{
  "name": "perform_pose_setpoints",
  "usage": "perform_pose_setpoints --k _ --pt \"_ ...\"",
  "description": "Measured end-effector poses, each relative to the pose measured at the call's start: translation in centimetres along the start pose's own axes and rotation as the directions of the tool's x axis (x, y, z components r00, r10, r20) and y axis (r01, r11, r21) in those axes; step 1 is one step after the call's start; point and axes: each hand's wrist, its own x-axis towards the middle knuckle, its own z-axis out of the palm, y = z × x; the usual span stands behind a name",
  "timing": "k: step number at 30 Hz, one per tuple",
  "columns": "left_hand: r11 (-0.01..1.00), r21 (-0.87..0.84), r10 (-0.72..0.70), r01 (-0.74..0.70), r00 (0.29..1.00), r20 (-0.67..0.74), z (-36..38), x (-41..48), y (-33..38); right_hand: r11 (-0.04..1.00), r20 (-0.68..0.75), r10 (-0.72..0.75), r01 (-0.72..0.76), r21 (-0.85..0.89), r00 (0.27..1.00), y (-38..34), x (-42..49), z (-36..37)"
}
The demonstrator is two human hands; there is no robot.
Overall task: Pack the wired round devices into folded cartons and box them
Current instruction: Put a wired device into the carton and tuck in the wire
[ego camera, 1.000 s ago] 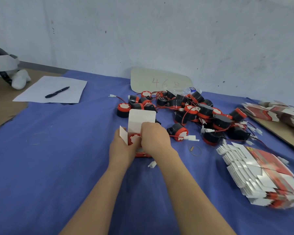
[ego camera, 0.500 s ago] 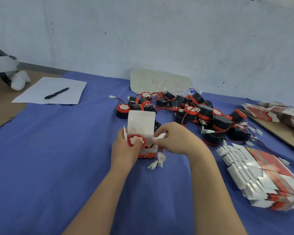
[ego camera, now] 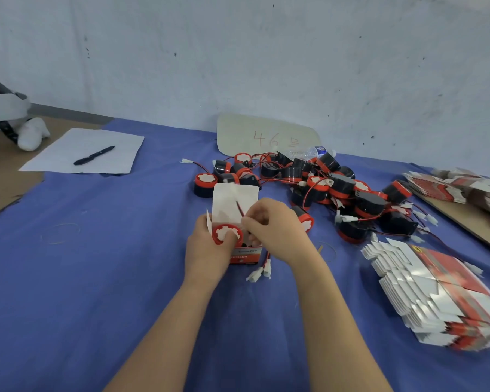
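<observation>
Gripping the open carton (ego camera: pixel 245 254), the left hand (ego camera: pixel 207 250) presses its thumb on the round device (ego camera: pixel 226 234); just beside it, the right hand (ego camera: pixel 277 230) pinches the red wire (ego camera: pixel 240 208).

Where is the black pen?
In the head view, the black pen lies on the white sheet of paper at the table's far left, well to the left of the pile of round devices.

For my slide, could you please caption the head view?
Left hand holds open carton with device; right hand pinches the red wire.
</observation>
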Motion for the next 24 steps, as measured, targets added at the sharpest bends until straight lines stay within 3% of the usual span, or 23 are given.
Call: perform_pose_setpoints --k 3,7,11,13,16,19,22,24 --pt "1.0 0.026 -0.003 0.003 1.0 -0.002 0.0 0.1 0.0 0.951 -0.022 0.102 -0.091 0.295 0.995 0.3 0.0 0.7" --pt "0.999 0.036 -0.002 0.002 1.0 0.0 0.0 0.1 -0.1 0.796 -0.007 0.173 -0.135 0.59 0.985 0.9 0.1 1.4" --pt "0.999 0.041 0.003 -0.003 1.0 -0.004 0.0 0.1 -0.1 0.641 0.026 0.246 -0.183 0.745 0.969 1.0 0.2 1.5" --pt "0.999 0.051 0.015 -0.015 1.0 -0.004 0.0 0.1 -0.1 0.637 -0.048 0.286 -0.152 0.756 0.957 0.9 0.3 1.7" --pt "0.998 0.064 0.019 -0.019 1.0 0.0 0.0 0.1 -0.1 0.82 -0.281 0.264 -0.062 0.569 0.923 1.1 0.4 2.1" --pt "0.997 0.072 0.005 -0.005 1.0 0.003 0.0 0.1 -0.2 0.936 -0.444 0.174 -0.008 0.352 0.879 1.5 0.3 2.5" --pt "0.997 0.072 -0.007 0.007 1.0 -0.001 0.1 0.1 -0.2 0.997 -0.461 0.073 -0.065 0.034 0.884 2.0 0.1 2.7" --pt "0.996 0.084 -0.01 0.01 1.0 -0.004 0.1 0.0 -0.2 0.965 -0.453 0.012 -0.129 -0.228 0.891 2.2 0.0 2.5"
